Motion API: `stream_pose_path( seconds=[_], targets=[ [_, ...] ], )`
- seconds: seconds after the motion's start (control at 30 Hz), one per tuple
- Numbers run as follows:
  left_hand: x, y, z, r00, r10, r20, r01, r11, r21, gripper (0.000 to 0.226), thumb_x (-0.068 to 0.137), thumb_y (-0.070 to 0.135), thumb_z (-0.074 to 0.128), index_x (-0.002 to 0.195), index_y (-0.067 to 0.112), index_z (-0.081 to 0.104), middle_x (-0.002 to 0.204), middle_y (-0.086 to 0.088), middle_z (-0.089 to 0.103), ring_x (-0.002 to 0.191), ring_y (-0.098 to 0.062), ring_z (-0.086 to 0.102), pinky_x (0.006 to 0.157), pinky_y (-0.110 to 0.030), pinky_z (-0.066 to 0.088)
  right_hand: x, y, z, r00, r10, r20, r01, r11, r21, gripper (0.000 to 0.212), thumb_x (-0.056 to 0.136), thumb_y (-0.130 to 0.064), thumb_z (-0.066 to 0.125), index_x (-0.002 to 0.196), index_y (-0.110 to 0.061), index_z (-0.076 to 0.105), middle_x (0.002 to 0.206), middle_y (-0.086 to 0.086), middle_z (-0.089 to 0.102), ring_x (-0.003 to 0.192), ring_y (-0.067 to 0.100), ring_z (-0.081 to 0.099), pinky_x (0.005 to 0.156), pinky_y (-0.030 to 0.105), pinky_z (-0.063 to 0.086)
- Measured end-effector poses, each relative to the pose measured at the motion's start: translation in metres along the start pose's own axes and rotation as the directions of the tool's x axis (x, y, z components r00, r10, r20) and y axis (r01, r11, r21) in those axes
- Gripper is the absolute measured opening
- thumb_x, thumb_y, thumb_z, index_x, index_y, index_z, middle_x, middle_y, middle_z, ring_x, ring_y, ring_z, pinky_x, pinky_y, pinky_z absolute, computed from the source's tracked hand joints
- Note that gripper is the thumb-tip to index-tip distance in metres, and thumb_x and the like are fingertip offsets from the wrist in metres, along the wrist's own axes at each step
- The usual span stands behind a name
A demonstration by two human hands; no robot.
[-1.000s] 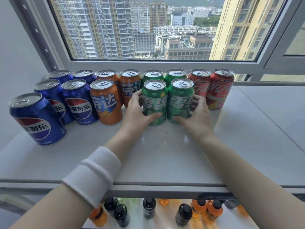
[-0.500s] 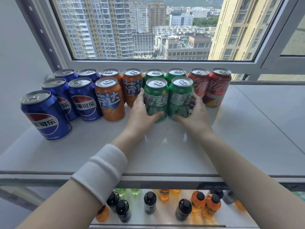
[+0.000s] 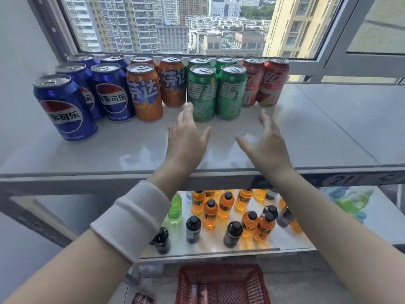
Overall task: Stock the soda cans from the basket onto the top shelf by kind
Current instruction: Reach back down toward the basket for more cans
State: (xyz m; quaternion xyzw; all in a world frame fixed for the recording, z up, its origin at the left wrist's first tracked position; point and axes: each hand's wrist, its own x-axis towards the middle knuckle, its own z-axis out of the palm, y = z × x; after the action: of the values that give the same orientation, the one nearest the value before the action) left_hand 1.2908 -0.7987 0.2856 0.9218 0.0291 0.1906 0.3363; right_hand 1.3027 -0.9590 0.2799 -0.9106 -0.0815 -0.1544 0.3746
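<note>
Window point(image 3: 175, 25): spans the back wall behind the shelf, with tower blocks outside
Top shelf point(image 3: 306, 137): pale and glossy, carrying every can along its rear left part, in upright groups by colour
Lower shelf point(image 3: 291, 242): holds orange bottles point(image 3: 210, 213), dark bottles point(image 3: 193, 229) and a green bottle point(image 3: 175, 208), standing loosely mixed
Basket point(image 3: 221, 284): red plastic mesh, on the floor below the shelves at the bottom edge; what lies inside is too blurred to tell
Blue cans point(image 3: 63, 106): five at the far left, one out in front, two behind it, two at the back
Green cans point(image 3: 202, 93): four in a block, two in front and two behind, between orange and red
Orange cans point(image 3: 143, 91): three, between blue and green
Red cans point(image 3: 274, 81): two side by side at the right end, touching the green block
Left hand point(image 3: 186, 137): open above the shelf, fingers straight, holding nothing, fingertips just in front of the front left green can; contact cannot be told
Right hand point(image 3: 267, 141): open, fingers spread, holding nothing, clear of the cans
Wristband point(image 3: 131, 218): white, around the left forearm
</note>
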Motion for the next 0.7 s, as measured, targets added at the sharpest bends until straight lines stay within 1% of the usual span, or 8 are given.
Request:
stream_pose_path(
  seconds=[0.1, 0.2, 0.3, 0.37, 0.47, 0.53, 0.6, 0.7],
  targets=[
    [-0.027, 0.006, -0.002, 1.000, 0.023, -0.008, -0.022, 0.998, 0.063, 0.065, 0.094, 0.025, 0.048, 0.146, 0.005, 0.016, 0.153, -0.011, 0.024, 0.142, -0.025, 0.018, 0.114, -0.048, 0.018, -0.028, -0.001, -0.007, 0.998, -0.056, 0.032, 0.058, 0.996, -0.068, 0.077, 0.088, -0.028, 0.061, 0.147, -0.006, 0.016, 0.152, 0.009, 0.026, 0.141, 0.020, 0.024, 0.110, 0.026, 0.022],
    [-0.055, 0.012, -0.005, 0.999, 0.025, -0.037, -0.022, 0.995, 0.093, 0.062, 0.094, 0.023, 0.049, 0.145, 0.005, 0.019, 0.153, -0.012, 0.025, 0.143, -0.025, 0.017, 0.114, -0.049, 0.017, -0.053, 0.000, -0.018, 0.990, -0.134, 0.033, 0.137, 0.984, -0.113, 0.073, 0.089, -0.026, 0.059, 0.146, -0.005, 0.019, 0.152, 0.011, 0.027, 0.143, 0.024, 0.021, 0.115, 0.031, 0.020],
    [-0.089, 0.020, -0.004, 0.996, 0.031, -0.087, -0.022, 0.995, 0.098, 0.060, 0.093, 0.021, 0.050, 0.144, 0.004, 0.024, 0.151, -0.012, 0.029, 0.142, -0.025, 0.020, 0.115, -0.050, 0.016, -0.082, 0.008, -0.028, 0.978, -0.207, 0.037, 0.210, 0.966, -0.148, 0.069, 0.090, -0.026, 0.058, 0.145, -0.003, 0.023, 0.152, 0.012, 0.028, 0.144, 0.025, 0.016, 0.116, 0.033, 0.018],
    [-0.115, 0.026, 0.001, 0.995, 0.034, -0.094, -0.024, 0.994, 0.107, 0.058, 0.093, 0.020, 0.050, 0.143, 0.005, 0.026, 0.150, -0.011, 0.031, 0.142, -0.024, 0.021, 0.116, -0.050, 0.014, -0.105, 0.018, -0.033, 0.970, -0.236, 0.057, 0.242, 0.958, -0.154, 0.068, 0.090, -0.025, 0.058, 0.144, -0.001, 0.024, 0.151, 0.014, 0.029, 0.144, 0.026, 0.016, 0.118, 0.035, 0.018],
    [-0.154, 0.032, 0.013, 0.997, 0.054, -0.053, -0.045, 0.986, 0.161, 0.057, 0.093, 0.019, 0.050, 0.143, 0.006, 0.027, 0.151, -0.011, 0.029, 0.143, -0.023, 0.020, 0.115, -0.050, 0.015, -0.144, 0.036, -0.036, 0.961, -0.262, 0.086, 0.273, 0.946, -0.174, 0.067, 0.089, -0.024, 0.059, 0.141, 0.004, 0.029, 0.148, 0.020, 0.033, 0.143, 0.032, 0.019, 0.117, 0.038, 0.019],
    [-0.179, 0.034, 0.018, 0.999, 0.046, -0.009, -0.043, 0.979, 0.200, 0.057, 0.094, 0.020, 0.048, 0.145, 0.008, 0.024, 0.153, -0.009, 0.026, 0.144, -0.022, 0.017, 0.116, -0.049, 0.010, -0.168, 0.047, -0.039, 0.954, -0.275, 0.118, 0.295, 0.930, -0.220, 0.067, 0.088, -0.023, 0.061, 0.140, 0.006, 0.031, 0.146, 0.023, 0.035, 0.141, 0.036, 0.023, 0.116, 0.044, 0.022],
    [-0.200, 0.036, 0.023, 0.998, 0.049, 0.035, -0.056, 0.968, 0.246, 0.058, 0.095, 0.022, 0.046, 0.146, 0.010, 0.022, 0.154, -0.008, 0.023, 0.144, -0.021, 0.014, 0.117, -0.047, 0.006, -0.188, 0.056, -0.044, 0.950, -0.279, 0.140, 0.308, 0.910, -0.276, 0.066, 0.087, -0.023, 0.061, 0.139, 0.006, 0.033, 0.144, 0.024, 0.036, 0.140, 0.037, 0.026, 0.115, 0.046, 0.023],
    [-0.228, 0.032, 0.027, 0.994, 0.071, 0.086, -0.093, 0.953, 0.289, 0.058, 0.095, 0.022, 0.047, 0.146, 0.010, 0.022, 0.154, -0.009, 0.023, 0.145, -0.022, 0.014, 0.117, -0.050, 0.007, -0.217, 0.065, -0.050, 0.952, -0.257, 0.163, 0.297, 0.904, -0.308, 0.067, 0.087, -0.022, 0.062, 0.139, 0.006, 0.032, 0.144, 0.025, 0.037, 0.139, 0.037, 0.029, 0.115, 0.047, 0.023]
  ],
)
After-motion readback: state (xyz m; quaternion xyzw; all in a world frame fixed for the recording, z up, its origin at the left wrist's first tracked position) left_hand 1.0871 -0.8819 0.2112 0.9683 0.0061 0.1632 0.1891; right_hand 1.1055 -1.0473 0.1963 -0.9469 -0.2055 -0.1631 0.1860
